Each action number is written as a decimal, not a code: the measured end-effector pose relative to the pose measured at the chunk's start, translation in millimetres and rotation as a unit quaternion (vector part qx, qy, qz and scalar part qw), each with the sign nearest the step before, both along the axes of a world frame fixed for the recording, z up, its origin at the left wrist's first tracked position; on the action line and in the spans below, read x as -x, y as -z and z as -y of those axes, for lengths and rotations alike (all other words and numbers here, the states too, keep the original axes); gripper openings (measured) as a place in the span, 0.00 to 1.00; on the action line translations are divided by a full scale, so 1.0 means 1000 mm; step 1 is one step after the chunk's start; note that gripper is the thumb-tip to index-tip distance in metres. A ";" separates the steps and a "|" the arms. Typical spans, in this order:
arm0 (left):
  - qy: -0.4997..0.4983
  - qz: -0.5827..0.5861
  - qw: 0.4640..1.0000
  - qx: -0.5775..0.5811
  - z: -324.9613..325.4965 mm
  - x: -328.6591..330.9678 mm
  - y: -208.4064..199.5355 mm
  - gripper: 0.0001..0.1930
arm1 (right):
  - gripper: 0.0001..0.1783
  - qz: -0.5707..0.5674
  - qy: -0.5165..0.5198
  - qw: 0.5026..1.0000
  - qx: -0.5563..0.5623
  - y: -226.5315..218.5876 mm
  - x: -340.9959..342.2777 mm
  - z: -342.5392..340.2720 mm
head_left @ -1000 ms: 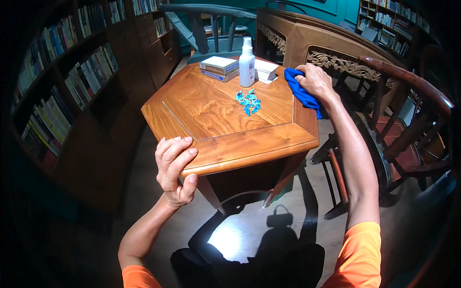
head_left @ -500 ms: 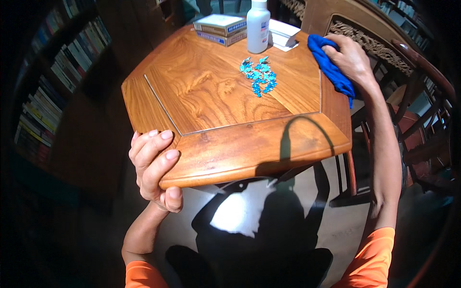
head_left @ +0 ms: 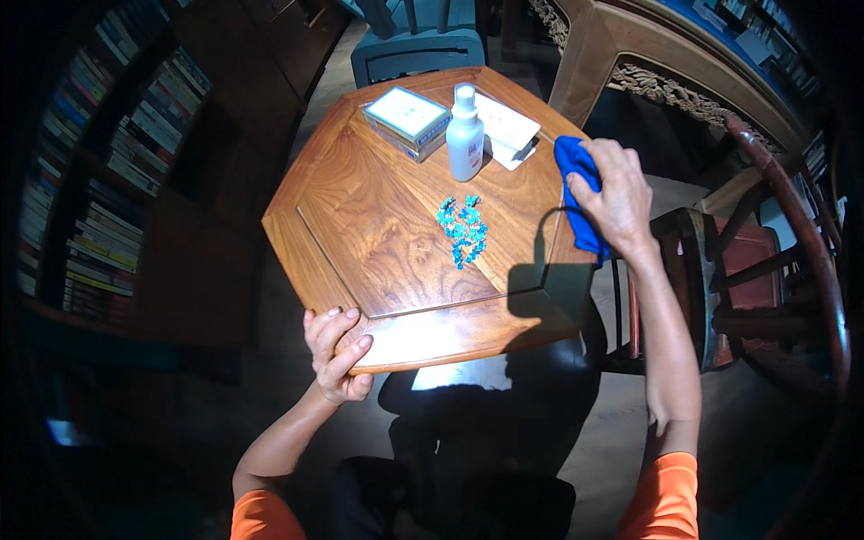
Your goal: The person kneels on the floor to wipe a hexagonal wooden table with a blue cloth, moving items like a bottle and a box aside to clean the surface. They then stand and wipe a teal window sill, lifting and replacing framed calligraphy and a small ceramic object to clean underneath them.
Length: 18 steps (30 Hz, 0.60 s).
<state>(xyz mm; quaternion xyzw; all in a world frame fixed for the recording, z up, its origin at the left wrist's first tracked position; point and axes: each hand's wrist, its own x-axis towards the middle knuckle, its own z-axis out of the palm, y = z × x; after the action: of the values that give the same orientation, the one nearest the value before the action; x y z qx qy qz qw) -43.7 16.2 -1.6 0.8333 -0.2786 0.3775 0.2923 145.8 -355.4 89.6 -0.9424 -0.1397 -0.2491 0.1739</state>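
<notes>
Compared with the preceding views, a dark shadow (head_left: 531, 292) extended farther onto the near-right part of the wooden table (head_left: 378, 243). The blue cloth (head_left: 569, 160) remained on the right-hand border; the work in hand appeared confined there. The right hand (head_left: 619, 193) was partly closed on the cloth, with the thumb laid over it; finger contact on the far side could not be determined. The left hand (head_left: 335, 353) clasped the near-left corner, fingers above and thumb below.

The white bottle (head_left: 464, 148), 2 stacked boxes (head_left: 407, 117), white packet (head_left: 504, 126) and turquoise ornament (head_left: 463, 236) kept their relative positions. The bottle bore dark and reddish print, too blurred to read reliably. Box print and lettering on the books (head_left: 166, 108) were indistinct.
</notes>
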 end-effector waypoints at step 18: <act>-0.172 -0.439 0.838 0.276 -0.004 0.158 -0.185 0.07 | 0.26 -0.264 -0.210 0.908 -0.250 -0.138 0.172 -0.208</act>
<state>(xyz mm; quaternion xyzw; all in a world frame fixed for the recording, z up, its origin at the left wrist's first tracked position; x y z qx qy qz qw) -201.6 20.0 183.2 0.8309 0.1429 0.0779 0.5321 -26.5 -147.4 228.0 -0.8486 -0.2162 0.0247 0.4822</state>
